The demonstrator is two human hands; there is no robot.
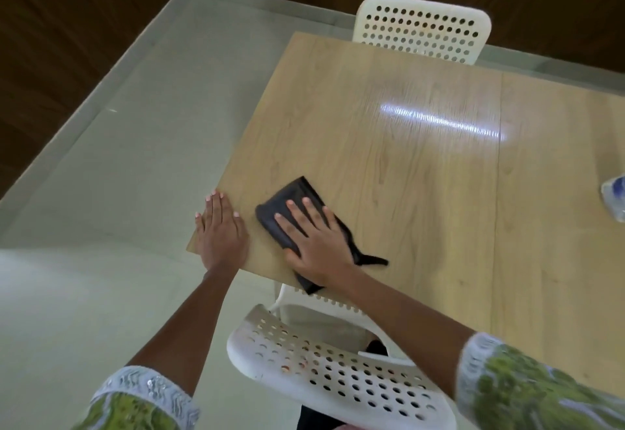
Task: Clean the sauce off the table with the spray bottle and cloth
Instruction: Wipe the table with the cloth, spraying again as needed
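Note:
A black cloth point(291, 199) lies folded on the light wooden table point(422, 165), close to its near left corner. My right hand point(314, 240) presses flat on the cloth with fingers spread and straight. My left hand point(220, 233) rests flat on the table's left edge, fingers straight, holding nothing. At the far right edge of the view a clear bottle point(615, 199) stands partly cut off; I cannot tell whether it is the spray bottle. No sauce shows on the tabletop.
A white perforated chair point(338, 379) is pushed in under the near edge, below my arms. A second white chair point(422, 28) stands at the far side. Pale floor lies to the left, dark wood panelling beyond.

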